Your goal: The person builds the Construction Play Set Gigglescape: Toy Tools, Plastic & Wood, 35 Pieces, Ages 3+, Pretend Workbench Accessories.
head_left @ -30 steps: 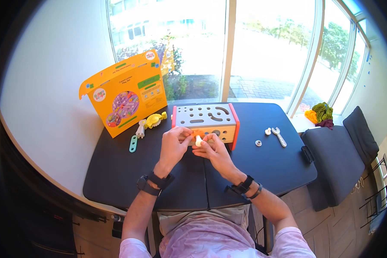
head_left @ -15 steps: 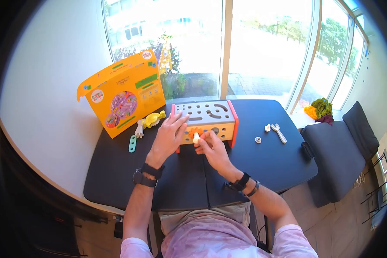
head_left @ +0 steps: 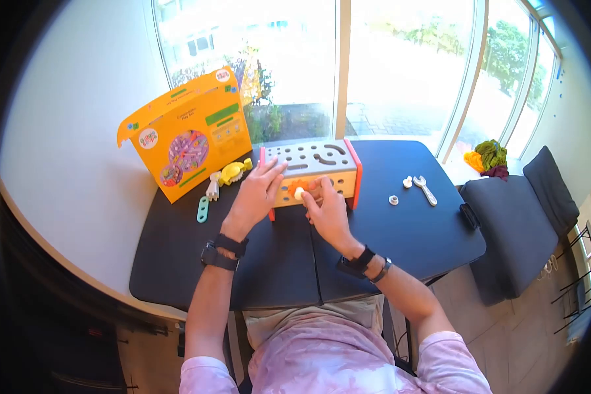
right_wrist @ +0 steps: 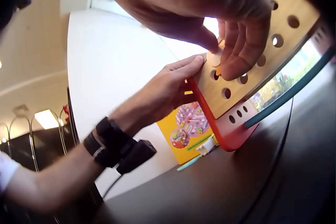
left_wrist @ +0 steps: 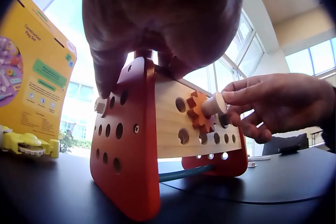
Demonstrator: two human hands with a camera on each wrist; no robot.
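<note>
A toy workbench (head_left: 302,155) with a grey top, red sides and a wooden front panel stands on the dark table. My left hand (head_left: 253,197) holds its left end, fingers over the top and the red side panel (left_wrist: 128,150). Against the holed front lies an orange toy gear (left_wrist: 197,112), with a cream toy bolt (left_wrist: 214,105) through its middle. Thumb and fingers of my right hand (head_left: 328,213) pinch the head of that bolt. The bolt's far end is hidden behind the gear. A pale peg (left_wrist: 100,105) sticks out from the red side.
An orange box (head_left: 223,157) stands at the back left. Beside it lie a yellow toy piece (head_left: 233,173), a white piece (head_left: 213,186) and a teal holed strip (head_left: 203,209). Right of the workbench are a toy wrench (head_left: 426,192), a small bolt (head_left: 407,182) and a nut (head_left: 393,200).
My left hand has let go of the gear and moved up and left onto the workbench's end. The right hand stays at the bolt, with the gear now against the front panel.
</note>
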